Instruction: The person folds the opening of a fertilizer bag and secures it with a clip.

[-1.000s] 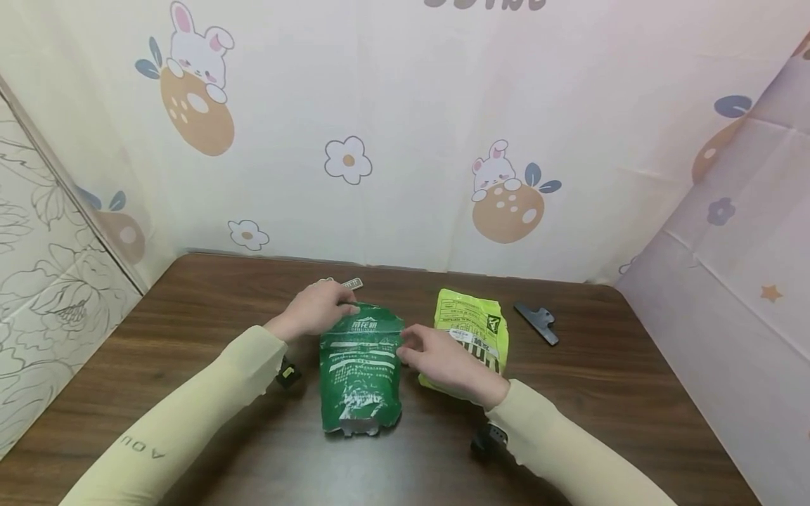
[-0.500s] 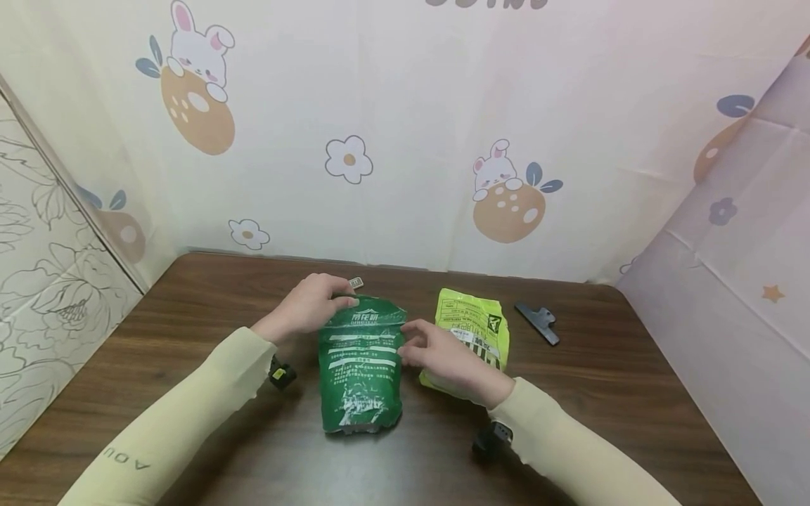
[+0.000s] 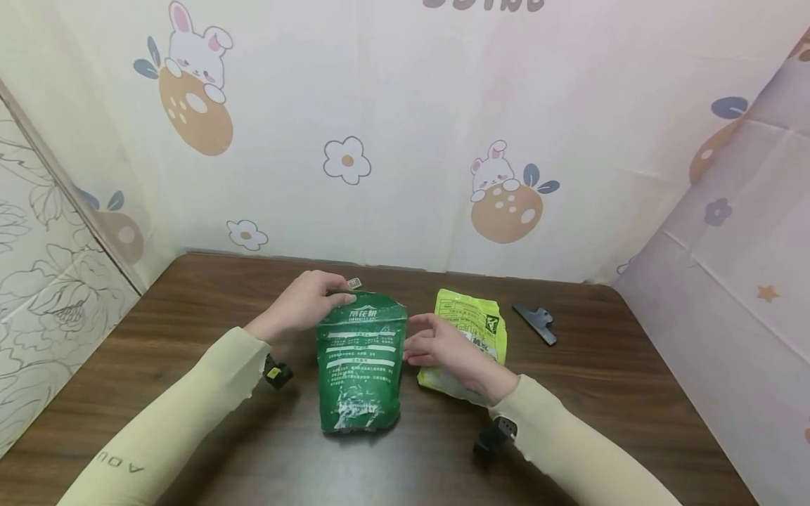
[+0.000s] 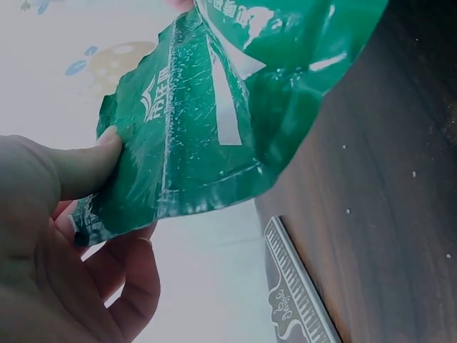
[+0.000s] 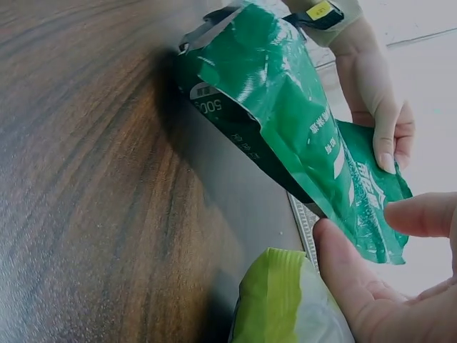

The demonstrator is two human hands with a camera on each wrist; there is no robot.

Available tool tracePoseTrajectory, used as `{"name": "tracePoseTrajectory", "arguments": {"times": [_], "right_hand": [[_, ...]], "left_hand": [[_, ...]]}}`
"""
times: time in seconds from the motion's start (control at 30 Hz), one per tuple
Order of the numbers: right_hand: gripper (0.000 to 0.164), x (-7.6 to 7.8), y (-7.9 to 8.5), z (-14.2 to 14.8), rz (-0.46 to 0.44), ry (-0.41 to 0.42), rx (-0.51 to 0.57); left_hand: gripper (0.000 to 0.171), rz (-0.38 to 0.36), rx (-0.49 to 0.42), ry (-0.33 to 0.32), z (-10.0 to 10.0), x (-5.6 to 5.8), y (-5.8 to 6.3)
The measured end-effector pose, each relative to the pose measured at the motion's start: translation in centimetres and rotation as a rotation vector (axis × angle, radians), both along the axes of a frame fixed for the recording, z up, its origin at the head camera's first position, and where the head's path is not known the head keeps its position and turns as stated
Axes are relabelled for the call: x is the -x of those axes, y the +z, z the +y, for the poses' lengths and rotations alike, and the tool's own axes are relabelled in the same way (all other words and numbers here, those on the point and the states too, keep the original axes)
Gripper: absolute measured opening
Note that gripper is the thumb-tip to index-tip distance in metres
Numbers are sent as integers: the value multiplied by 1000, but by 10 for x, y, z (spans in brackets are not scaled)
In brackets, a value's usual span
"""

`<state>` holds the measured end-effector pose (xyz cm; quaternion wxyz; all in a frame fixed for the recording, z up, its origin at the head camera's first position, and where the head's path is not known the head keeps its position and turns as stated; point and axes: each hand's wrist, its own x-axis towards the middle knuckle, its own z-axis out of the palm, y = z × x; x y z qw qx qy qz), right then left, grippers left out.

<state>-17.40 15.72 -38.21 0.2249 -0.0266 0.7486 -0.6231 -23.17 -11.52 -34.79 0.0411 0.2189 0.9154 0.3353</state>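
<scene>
Green plastic pouch: glossy, crinkled film, bulging body, flat top flap, white print; on dark wood-grain table, flap raised. L hand pinches flap's top L corner, thumb on printed face, fingers behind. R hand: thumb & fingers apart nr pouch's R edge; contact unclear. Wrinkled yellow-green bag partly under R hand.

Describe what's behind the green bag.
In the head view, one end of a ruler shows past the top edge of the green bag; the left hand hides more of it. Anything under the bag's bottom is covered.
</scene>
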Motion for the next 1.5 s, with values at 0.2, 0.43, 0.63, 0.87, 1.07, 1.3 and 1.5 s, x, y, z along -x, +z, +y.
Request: {"name": "tracePoseTrajectory", "arguments": {"times": [0.2,0.43,0.63,0.87,1.07,1.3,1.5], "right_hand": [[45,1,-2,2,3,25,33],[43,1,-3,1,27,32,44],[35,1,-3,0,42,9,23],[22,0,-4,-1,56,-25,58],[16,-1,-6,0,43,-36,95],[10,-2,-6,1,40,-53,126],[8,-4,-7,3,65,-40,124]], "left_hand": [[12,-5,-19,-2,0,-2,2],[11,-9,-30,-31,-4,-4,6],[11,-25,-44,-37,-6,-7,10],[10,-33,-87,-54,-4,-11,12],[10,-42,-122,-56,-4,-15,13],[19,-125,-166,-56,-13,-17,9],[35,-231,-223,-115,-24,-18,-1]]}}
